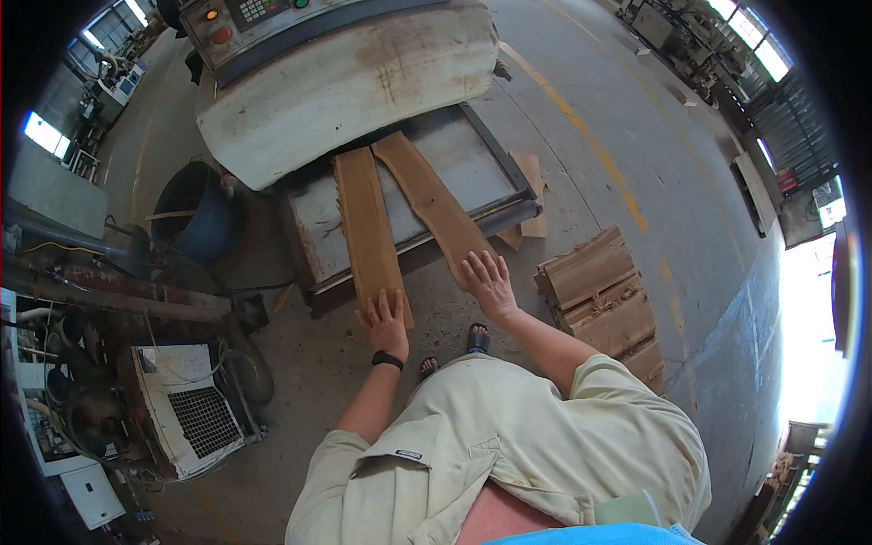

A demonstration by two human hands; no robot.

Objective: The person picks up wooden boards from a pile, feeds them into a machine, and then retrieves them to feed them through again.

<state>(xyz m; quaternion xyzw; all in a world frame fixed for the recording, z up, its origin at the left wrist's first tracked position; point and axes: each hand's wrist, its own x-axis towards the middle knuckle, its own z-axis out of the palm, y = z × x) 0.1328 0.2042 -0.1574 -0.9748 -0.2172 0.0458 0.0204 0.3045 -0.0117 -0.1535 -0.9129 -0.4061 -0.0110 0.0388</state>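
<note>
Two long brown boards lie on the metal bed of a machine, their far ends at the edge of its pale hood. My left hand (pixel 385 329) rests flat on the near end of the left board (pixel 368 227), fingers spread. On the near end of the right board (pixel 431 202), which slants, my right hand (pixel 490 283) lies with its fingers stretched out. Both near ends stick out past the front edge of the machine bed (pixel 318 241). The boards touch or nearly touch at the far end and spread apart toward me.
The machine's hood (pixel 345 86) carries a control panel (pixel 250 23) at the top. A stack of boards (pixel 604 300) stands on the floor at the right. At the left are a dark blue barrel (pixel 195 213) and a white unit with a grille (pixel 186 409).
</note>
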